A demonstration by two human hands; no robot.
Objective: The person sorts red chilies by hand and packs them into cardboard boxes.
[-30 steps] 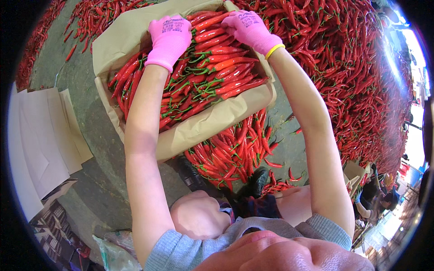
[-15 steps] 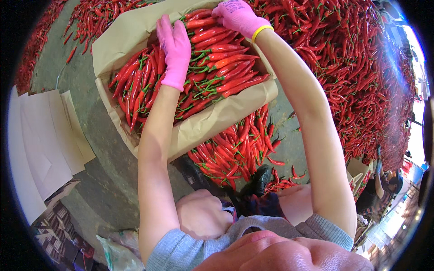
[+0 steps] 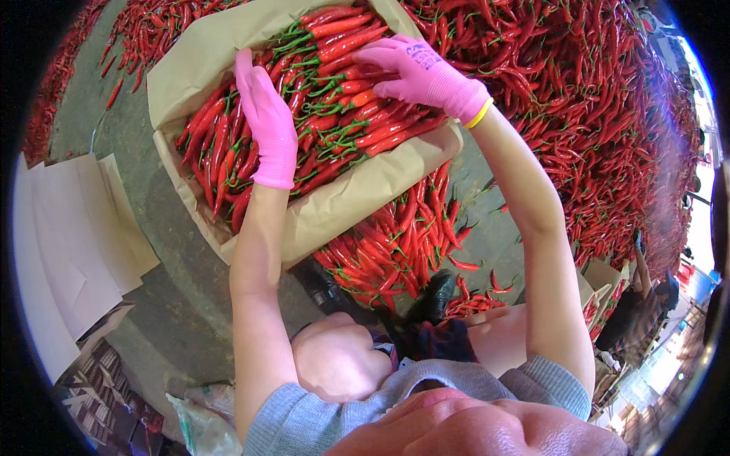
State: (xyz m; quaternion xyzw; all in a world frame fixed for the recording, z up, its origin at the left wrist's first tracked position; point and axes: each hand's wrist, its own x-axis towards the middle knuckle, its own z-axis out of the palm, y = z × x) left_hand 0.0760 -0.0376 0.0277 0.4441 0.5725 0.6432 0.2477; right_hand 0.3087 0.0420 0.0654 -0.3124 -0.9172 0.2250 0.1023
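Red chilli peppers [image 3: 342, 99] with green stems lie in a box lined with brown paper [image 3: 357, 197]. Those on the right side form a row, stems toward the left; those on the left lie more upright. My left hand [image 3: 266, 121], in a pink glove, rests over the chillies in the middle-left of the box, fingers stretched out. On the right, my right hand [image 3: 426, 76], pink-gloved with a yellow cuff edge, is over the tips of the row. Its fingers are spread and slightly bent, touching or just above the chillies, with nothing gripped.
A large heap of loose chillies [image 3: 563, 114] spreads to the right. A smaller pile [image 3: 395, 247] lies between my black shoes and the box. Sheets of brown paper [image 3: 72, 235] are stacked at the left. Another person [image 3: 646, 308] works at the far right.
My right hand has moved down from the box's far edge along the row, its fingers now spread. My left hand has shifted slightly left and nearer to me.
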